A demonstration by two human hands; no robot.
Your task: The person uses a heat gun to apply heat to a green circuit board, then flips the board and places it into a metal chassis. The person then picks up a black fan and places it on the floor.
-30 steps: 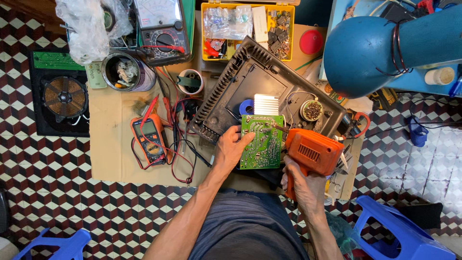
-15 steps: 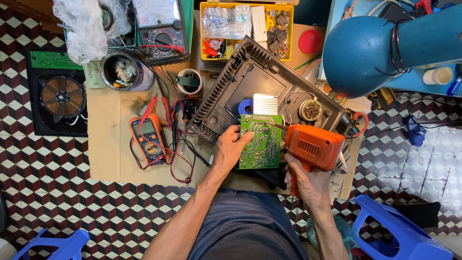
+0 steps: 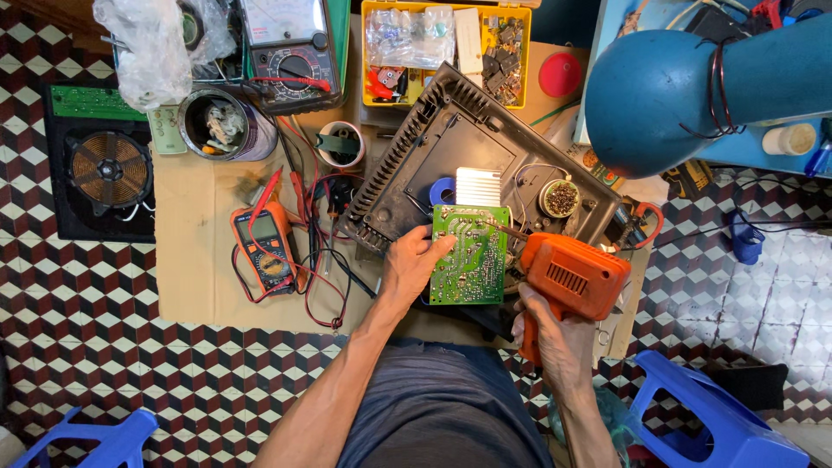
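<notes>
Green circuit board [image 3: 471, 256] is gripped along its left edge by the left hand [image 3: 409, 270], fingers curled over the solder side, and is held tilted above the near edge of the black plastic housing [image 3: 451, 147]. An orange soldering gun [image 3: 572, 277] is clasped by its handle in the right hand [image 3: 555, 338], just right of the board; its thin tip is laid against the board's upper right part. Behind the board, inside the housing, a white finned heat sink [image 3: 478, 185] and a blue ring [image 3: 443, 191] are seen. Left of the board, an orange multimeter [image 3: 263, 247] with red and black leads lies on the cardboard sheet [image 3: 191, 260]. Far behind the board, a yellow parts box [image 3: 451, 48] is placed. Right of the board, a blue lamp shade [image 3: 663, 87] overhangs the work area.
</notes>
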